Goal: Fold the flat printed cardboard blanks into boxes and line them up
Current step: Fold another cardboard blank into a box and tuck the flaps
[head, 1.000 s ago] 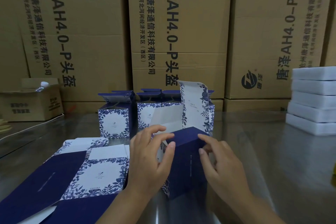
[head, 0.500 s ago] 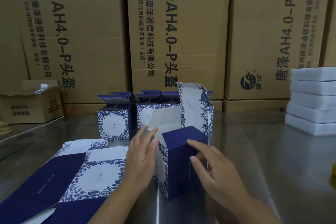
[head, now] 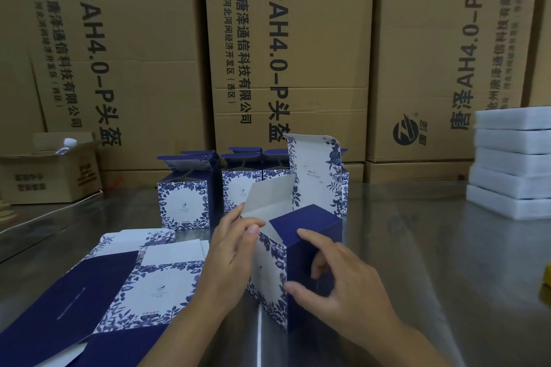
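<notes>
The half-folded box (head: 269, 274) stands upright on the steel table (head: 417, 247), and everything else is placed from it. Its top is open. The tall lid flap (head: 313, 176) rises from its far rim, and a plain white side flap leans up from its left rim.

The two hands are apart, one on each side of the box's near corner. The left hand (head: 232, 250) lies against the floral wall with fairly straight fingers. Its thumb tip is on that wall's top edge and its fingertips reach the white side flap. The right hand (head: 343, 283) spreads over the navy wall, with the forefinger along the top edge, the thumb on the near vertical corner and the other fingers bent against the panel. Neither hand wraps around the box.

Just behind the box stand the finished boxes (head: 185, 202) in rows, their lids up; the lid flap overlaps the rightmost ones. To the box's left, close beside the left wrist, lie the flat blanks (head: 161, 286), overlapping and running to the frame's lower edge.

Right of the box a wide stretch of steel reaches out to a stack of white foam slabs (head: 512, 164), well apart from it. A yellow object (head: 547, 277) shows at the frame edge on that side. Far behind the box, large brown cartons (head: 286, 53) wall off the table's back edge. Far to its left sits a small open carton (head: 50, 176).
</notes>
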`<act>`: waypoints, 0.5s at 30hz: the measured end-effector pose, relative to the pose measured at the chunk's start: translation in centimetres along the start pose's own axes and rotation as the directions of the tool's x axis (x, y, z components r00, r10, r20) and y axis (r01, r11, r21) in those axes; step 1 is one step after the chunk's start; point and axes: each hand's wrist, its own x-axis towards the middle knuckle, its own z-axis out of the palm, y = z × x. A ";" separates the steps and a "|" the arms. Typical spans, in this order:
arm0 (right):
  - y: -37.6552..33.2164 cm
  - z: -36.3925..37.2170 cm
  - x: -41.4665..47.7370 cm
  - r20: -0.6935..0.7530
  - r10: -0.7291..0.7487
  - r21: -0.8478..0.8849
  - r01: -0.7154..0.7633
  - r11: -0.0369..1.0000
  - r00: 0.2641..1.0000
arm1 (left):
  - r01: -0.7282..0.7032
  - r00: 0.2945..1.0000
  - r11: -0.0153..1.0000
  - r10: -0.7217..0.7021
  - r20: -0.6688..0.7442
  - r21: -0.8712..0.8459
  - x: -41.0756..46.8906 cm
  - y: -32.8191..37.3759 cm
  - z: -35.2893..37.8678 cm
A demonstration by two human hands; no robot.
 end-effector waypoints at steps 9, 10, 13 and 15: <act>0.6 0.2 0.3 -0.054 0.160 -0.141 -0.166 0.976 0.986 | -0.159 0.987 0.973 0.161 0.000 0.165 -0.7 0.6 0.5; 0.6 0.2 0.4 -0.081 0.171 -0.141 -0.181 0.973 0.982 | -0.180 0.983 0.967 0.184 -0.004 0.180 -0.8 0.7 0.5; 0.9 0.0 0.6 -0.133 0.192 -0.141 -0.210 0.968 0.972 | -0.243 0.968 0.941 0.250 0.002 0.236 -0.9 1.1 0.4; 1.1 -0.1 0.8 -0.157 0.209 -0.141 -0.232 0.963 0.965 | -0.264 0.964 0.926 0.266 0.031 0.271 -1.1 1.3 0.5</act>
